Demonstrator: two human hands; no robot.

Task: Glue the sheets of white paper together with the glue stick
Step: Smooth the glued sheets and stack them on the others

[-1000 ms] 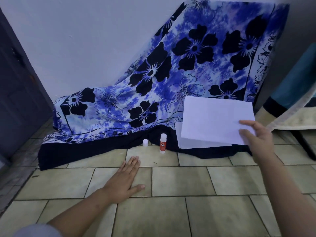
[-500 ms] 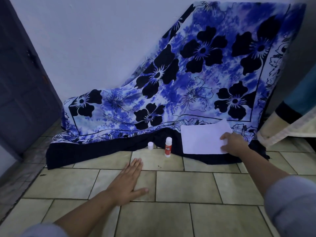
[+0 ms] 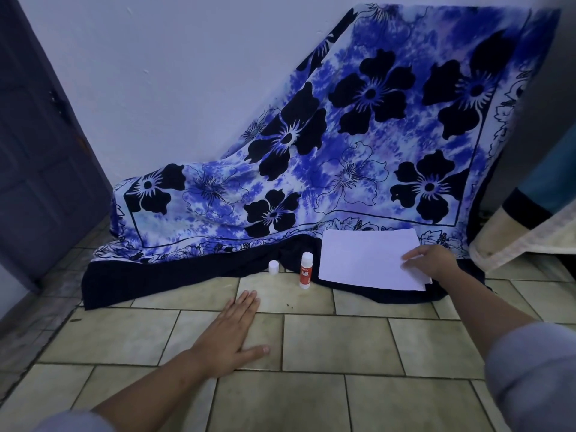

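Rests the right hand [image 3: 431, 260] on the right edge of the sheets of white paper [image 3: 364, 257], fingers loosely extended and laid on top, pinching nothing. Plants the left hand [image 3: 232, 335] flat on the tiled floor [image 3: 327, 344], fingers straight and together, thumb out, holding nothing.

Has the sheets lying flat on the dark hem of the flowered cloth [image 3: 343, 151], long axis running left to right. Cannot tell how many sheets in the stack, or whether squared up.

Finds the glue stick [image 3: 306, 271] upright just beside the left edge of the paper, apart from it, with its cap [image 3: 273, 267] standing a little further left, so probably uncapped.

Turns, for the coming move, on 1 relation: stick to the left of the right hand's fingers, with the whole width of the paper between, yet ahead and slightly right of the left hand's fingertips, near them. Puts the left hand nearer, by this reading, for picking it up; otherwise calls for a reach across the paper with the right.

No containers in view.
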